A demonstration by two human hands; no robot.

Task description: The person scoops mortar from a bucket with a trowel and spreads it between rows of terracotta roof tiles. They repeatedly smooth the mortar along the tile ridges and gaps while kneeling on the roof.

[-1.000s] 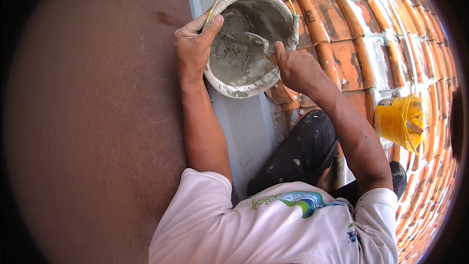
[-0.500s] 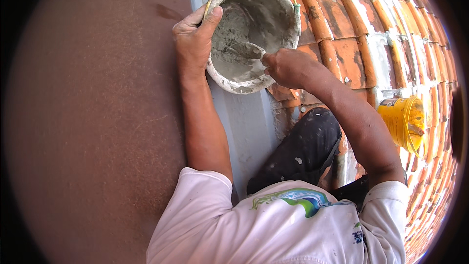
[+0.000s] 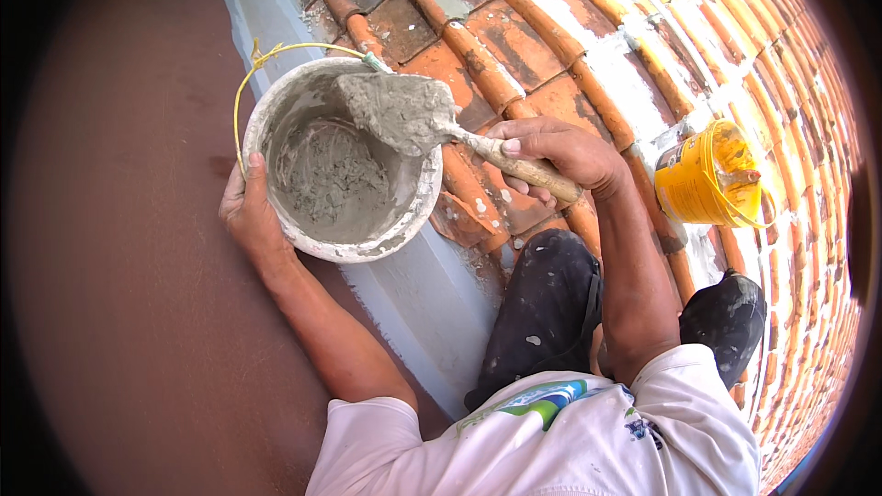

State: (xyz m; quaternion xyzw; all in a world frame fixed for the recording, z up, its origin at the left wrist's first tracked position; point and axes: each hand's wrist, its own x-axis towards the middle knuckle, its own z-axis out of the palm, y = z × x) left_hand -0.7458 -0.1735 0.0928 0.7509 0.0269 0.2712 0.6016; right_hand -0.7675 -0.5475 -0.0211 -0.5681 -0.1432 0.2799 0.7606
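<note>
My left hand grips the rim of a round, mortar-stained bucket on its left side, thumb over the edge. Wet grey mortar lies inside the bucket. A thin yellow handle arches past the far-left rim. My right hand is closed round the wooden handle of a trowel. The trowel's blade carries a heap of mortar and hangs over the far-right part of the bucket's mouth.
Orange clay roof tiles with white and grey patches spread to the right. A yellow bucket with a brush inside stands on them. A grey coated strip runs beside a brown wall or surface on the left. My knees are close below.
The trowel has come up out of the bucket, loaded with mortar. In the picture, the bucket and my left hand now sit lower and farther left.
</note>
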